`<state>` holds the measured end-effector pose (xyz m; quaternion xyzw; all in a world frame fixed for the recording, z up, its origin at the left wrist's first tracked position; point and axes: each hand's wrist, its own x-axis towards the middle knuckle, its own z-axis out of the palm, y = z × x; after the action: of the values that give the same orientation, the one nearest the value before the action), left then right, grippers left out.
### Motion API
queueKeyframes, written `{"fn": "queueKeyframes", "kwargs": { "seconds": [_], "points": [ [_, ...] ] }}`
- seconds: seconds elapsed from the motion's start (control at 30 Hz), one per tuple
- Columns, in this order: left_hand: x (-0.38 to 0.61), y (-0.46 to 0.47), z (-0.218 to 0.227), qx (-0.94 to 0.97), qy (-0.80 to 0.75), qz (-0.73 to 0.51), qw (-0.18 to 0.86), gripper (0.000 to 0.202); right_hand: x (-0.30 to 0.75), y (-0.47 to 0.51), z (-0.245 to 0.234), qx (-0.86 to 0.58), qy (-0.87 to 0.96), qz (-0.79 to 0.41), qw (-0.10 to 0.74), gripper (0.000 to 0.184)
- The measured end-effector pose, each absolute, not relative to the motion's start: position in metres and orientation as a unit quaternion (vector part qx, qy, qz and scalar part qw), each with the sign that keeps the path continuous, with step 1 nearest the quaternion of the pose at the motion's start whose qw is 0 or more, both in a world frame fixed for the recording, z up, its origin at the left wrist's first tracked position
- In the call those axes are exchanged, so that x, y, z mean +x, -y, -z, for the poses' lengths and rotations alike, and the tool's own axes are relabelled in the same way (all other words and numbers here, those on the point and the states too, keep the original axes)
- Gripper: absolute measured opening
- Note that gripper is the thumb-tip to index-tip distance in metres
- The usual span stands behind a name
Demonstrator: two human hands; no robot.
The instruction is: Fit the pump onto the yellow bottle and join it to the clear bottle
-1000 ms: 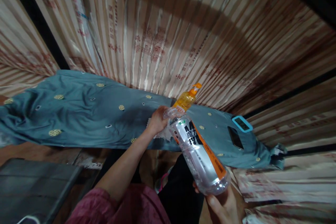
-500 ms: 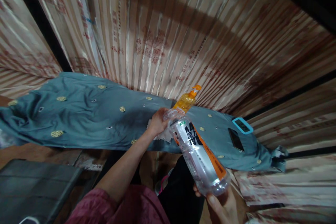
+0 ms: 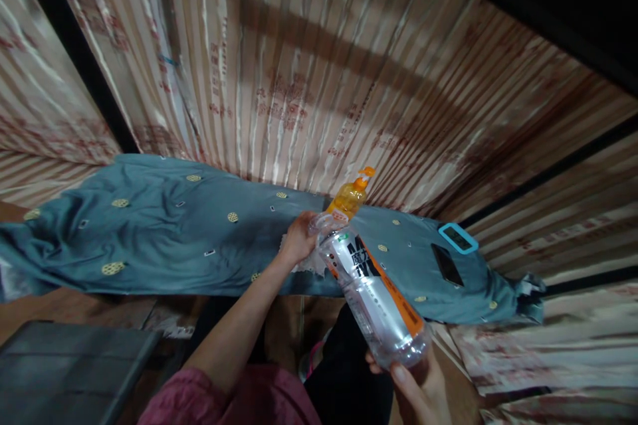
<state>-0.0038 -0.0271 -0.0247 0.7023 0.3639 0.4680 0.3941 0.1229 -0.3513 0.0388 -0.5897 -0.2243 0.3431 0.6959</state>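
Note:
A clear plastic bottle (image 3: pixel 381 305) with a silver, orange and black label is held tilted between my two hands. My left hand (image 3: pixel 299 240) is closed around its upper end, where the clear plastic is partly hidden by the fingers. At the lower right, my right hand (image 3: pixel 421 388) grips the bottle's base, thumb on the near side. Just beyond the bottle's upper end stands an orange pump bottle (image 3: pixel 349 199) with yellow-orange liquid. Below my left hand lies a piece of white paper or tissue (image 3: pixel 312 263) with ragged edges, partly covered.
A grey-green cloth with yellow prints (image 3: pixel 164 246) covers the long narrow table. On its right end lie a dark phone (image 3: pixel 447 264) and a blue-framed device (image 3: pixel 458 238). A pleated curtain (image 3: pixel 284 66) hangs behind. A grey stool-like surface (image 3: pixel 74 372) is at lower left.
The view has shifted slightly, so the table and pump bottle sit a little lower in the picture. Both hands keep their hold on the plastic bottle, with hardly any movement.

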Motion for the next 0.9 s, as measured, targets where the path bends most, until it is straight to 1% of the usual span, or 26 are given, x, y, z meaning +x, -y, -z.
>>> {"fn": "queueKeyframes", "kwargs": {
  "seconds": [0.13, 0.27, 0.5, 0.7, 0.9],
  "points": [
    [-0.004, 0.026, 0.023, 0.703, -0.367, -0.471, 0.387, 0.034, 0.121, 0.350, -0.041, -0.589, 0.210, -0.339, 0.703, 0.078],
    [-0.004, 0.024, 0.022, 0.709, -0.361, -0.471, 0.380, 0.036, 0.120, 0.348, -0.045, -0.600, 0.219, -0.336, 0.693, 0.078],
    [-0.001, 0.022, 0.019, 0.717, -0.369, -0.461, 0.370, 0.032, 0.113, 0.339, -0.053, -0.591, 0.212, -0.319, 0.710, 0.087],
    [0.000, 0.019, 0.017, 0.727, -0.376, -0.448, 0.359, 0.024, 0.110, 0.333, -0.053, -0.577, 0.213, -0.310, 0.725, 0.082],
    [-0.001, 0.017, 0.019, 0.729, -0.357, -0.458, 0.363, 0.025, 0.110, 0.336, -0.049, -0.576, 0.225, -0.309, 0.722, 0.077]
  ]
}}
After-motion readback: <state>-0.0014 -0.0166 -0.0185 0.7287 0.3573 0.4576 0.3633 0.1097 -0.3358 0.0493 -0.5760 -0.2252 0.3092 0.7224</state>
